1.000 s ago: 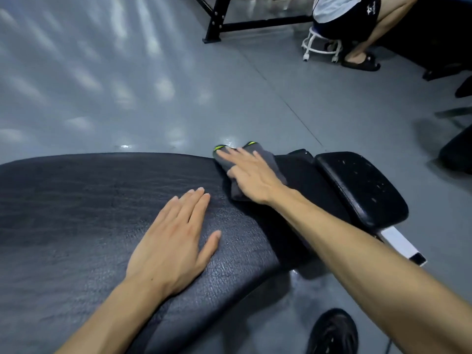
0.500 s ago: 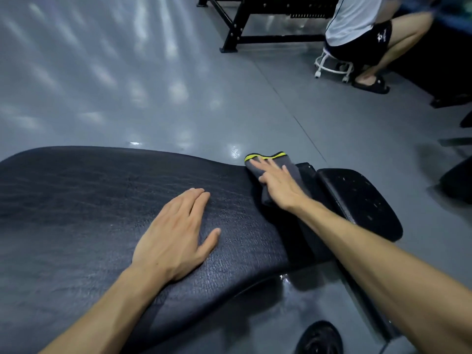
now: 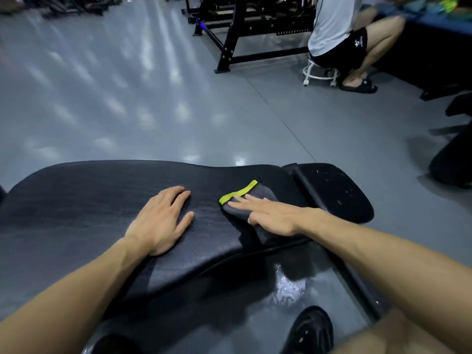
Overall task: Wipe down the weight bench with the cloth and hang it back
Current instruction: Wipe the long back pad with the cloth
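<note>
The grey floor (image 3: pixel 127 98) fills most of what I see, glossy with pale patches of reflected light and a thin seam running across it. Across the lower half lies the weight bench, my table (image 3: pixel 76 200), its long black pad wrinkled like leather and narrowing toward the right, where a separate smaller seat pad (image 3: pixel 337 192), flecked with pale specks, sits just beside its end. At the far side of the room stands a black steel rack (image 3: pixel 229 47), and near it a person (image 3: pixel 339 34) in a light shirt and dark shorts sits on a small white stool (image 3: pixel 319 72), wearing a dark sandal. My left hand (image 3: pixel 161 221) lies flat on the pad with its grip released, fingers straight and close together, thumb spread to the side, holding nothing. My right hand (image 3: pixel 268 215) is also released, its fingers stretched out straight and pressing down on the cloth (image 3: pixel 260 198), which lies folded on the narrow right end of the pad, close to the gap before the seat pad. The cloth is dark grey with a bright yellow-green strip along its far edge. Under the bench the floor shows a small wet patch (image 3: pixel 288 282), and my black shoe (image 3: pixel 311 330) stands near it.
</note>
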A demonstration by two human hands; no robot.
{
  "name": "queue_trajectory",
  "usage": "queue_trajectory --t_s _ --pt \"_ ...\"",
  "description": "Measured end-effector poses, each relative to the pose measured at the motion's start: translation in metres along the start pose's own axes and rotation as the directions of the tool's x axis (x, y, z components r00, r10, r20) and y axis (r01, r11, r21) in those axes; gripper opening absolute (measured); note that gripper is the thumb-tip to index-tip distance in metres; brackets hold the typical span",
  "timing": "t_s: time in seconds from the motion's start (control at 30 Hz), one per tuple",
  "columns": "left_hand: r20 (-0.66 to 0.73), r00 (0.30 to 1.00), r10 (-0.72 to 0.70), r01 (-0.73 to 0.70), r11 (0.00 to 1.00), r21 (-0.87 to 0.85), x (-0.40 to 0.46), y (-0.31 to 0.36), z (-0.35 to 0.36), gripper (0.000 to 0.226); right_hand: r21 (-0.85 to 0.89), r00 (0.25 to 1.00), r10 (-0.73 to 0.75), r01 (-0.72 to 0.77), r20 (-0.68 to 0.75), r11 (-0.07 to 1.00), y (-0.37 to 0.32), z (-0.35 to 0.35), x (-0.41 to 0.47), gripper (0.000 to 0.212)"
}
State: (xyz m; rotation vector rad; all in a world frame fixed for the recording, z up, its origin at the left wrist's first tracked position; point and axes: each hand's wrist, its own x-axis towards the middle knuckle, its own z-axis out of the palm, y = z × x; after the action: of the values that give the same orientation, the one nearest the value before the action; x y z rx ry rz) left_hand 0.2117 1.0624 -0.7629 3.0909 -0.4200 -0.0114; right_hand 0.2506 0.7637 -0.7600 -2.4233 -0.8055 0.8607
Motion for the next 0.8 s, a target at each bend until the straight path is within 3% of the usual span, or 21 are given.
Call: queue_trajectory --t_s 0.1,0.2,0.3,0.37,0.43,0.57,0.73,0.8 --pt "0.027 0.999 0.017 -0.018 0.999 0.050 0.002 0.001 0.001 0.079 -0.052 0.998 0.031 -0.028 0.061 0.998 0.004 -0.003 -0.009 0.065" --pt "0.028 0.999 0.037 -0.039 0.997 0.068 0.003 0.000 0.002 0.080 0.040 0.994 0.048 -0.053 0.098 0.998 0.005 -0.017 -0.012 0.057" --pt "0.028 0.999 0.038 -0.039 0.998 0.045 0.004 -0.003 0.003 0.079 0.120 0.986 0.093 -0.077 -0.137 0.990 0.017 -0.034 -0.015 0.060" --pt "0.025 0.999 0.038 -0.039 0.998 0.041 0.005 -0.005 0.007 0.077 0.042 0.931 0.159 -0.154 -0.329 0.987 0.031 -0.041 -0.016 0.061" --pt "0.024 0.999 0.039 -0.040 0.998 0.040 0.005 -0.006 0.007 0.076 0.013 0.866 0.255 -0.276 -0.430 0.961 0.045 -0.041 -0.018 0.053" --pt "0.024 0.999 0.036 -0.036 0.999 0.025 0.004 -0.005 0.005 0.075 0.224 0.807 0.435 -0.374 -0.400 0.900 0.057 -0.018 -0.015 0.035" --pt "0.007 0.999 0.036 -0.036 0.999 0.015 0.003 -0.005 0.006 0.073 0.421 0.668 0.524 -0.329 -0.529 0.845 0.054 -0.004 -0.009 0.027" --pt "-0.002 0.999 0.033 -0.033 0.999 0.009 0.003 -0.006 0.007 0.072 0.389 0.650 0.565 -0.412 -0.508 0.824 0.055 0.000 -0.006 0.026"
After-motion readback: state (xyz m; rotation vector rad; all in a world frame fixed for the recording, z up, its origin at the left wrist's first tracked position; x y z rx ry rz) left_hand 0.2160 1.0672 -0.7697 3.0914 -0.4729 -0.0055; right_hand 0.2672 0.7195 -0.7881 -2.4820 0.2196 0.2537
